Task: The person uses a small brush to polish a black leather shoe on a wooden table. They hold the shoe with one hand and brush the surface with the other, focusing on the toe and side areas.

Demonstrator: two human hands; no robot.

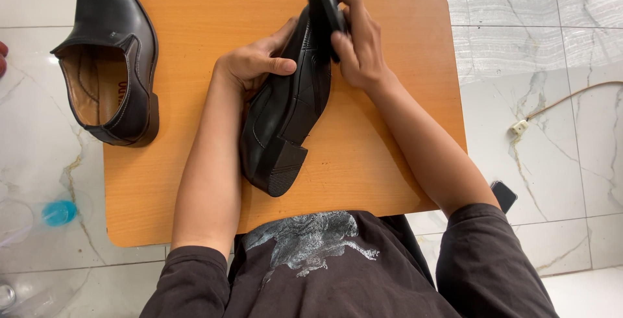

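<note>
Small orange wood table (pixel 389 162) w/ rounded corners, set on white marble floor (pixel 551 45). Far edge runs just behind the hands; near edge sits against the person's dark shirt (pixel 311 272). Right of the held shoe, bare tabletop out to the right edge; below the heel there's a strip of free wood before the near edge. To the left, open wood between the held shoe and the 2nd shoe.

Held shoe (pixel 285 117): black leather, tipped on its side, sole facing right, heel toward the person, toe pointing to the far edge. Sits mid-table, slightly toward the far side. Left hand (pixel 256 65) wraps the upper from the left, thumb across the sole side, fingers closed round it – firm hold. Right hand (pixel 357 45) is just right of the toe end, fingers curled tight on a black brush (pixel 328 13), bristles pressed to the shoe's front part. Both hands touch/near-touch across the toe end.

2nd shoe (pixel 110 58): black, upright, tan lining showing, far left of the held shoe, overhanging the table's left edge, well apart from both hands.

Count: 2 shoes, 1 brush, 2 hands, 1 table. Off-table, right of held shoe: 1 dark phone (pixel 504 195) on floor, 1 beige cord (pixel 564 100) w/ plug. Far left, low: 1 blue cap (pixel 60 213) on a clear bottle.
</note>
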